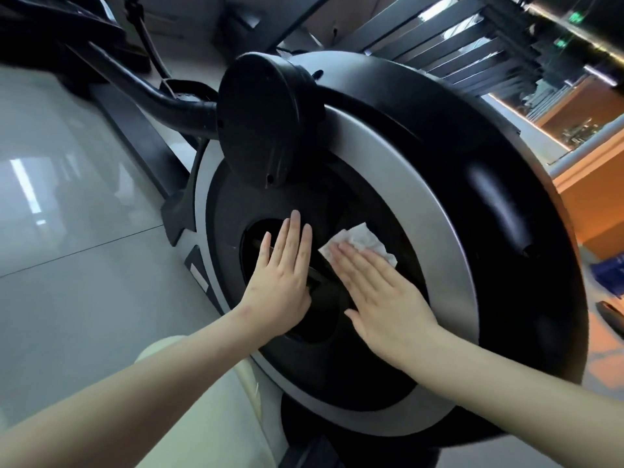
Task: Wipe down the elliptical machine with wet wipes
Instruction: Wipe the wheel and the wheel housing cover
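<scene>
The elliptical machine's big round flywheel housing (pixel 449 238), black with a silver ring, fills the middle of the view. A black crank cover (pixel 260 123) juts out near its top left. My right hand (pixel 388 295) lies flat with straight fingers on a white wet wipe (pixel 363 239), pressing it against the black inner disc. My left hand (pixel 285 275) rests flat beside it, fingers straight, on the dark centre of the disc and holds nothing.
A black pedal arm (pixel 162 96) runs up to the left from the crank. Pale glossy floor tiles (pixel 67 231) spread on the left. My light trouser leg (pixel 202 400) is below. A blue crate (pixel 611 271) and orange-lit furniture stand at the right.
</scene>
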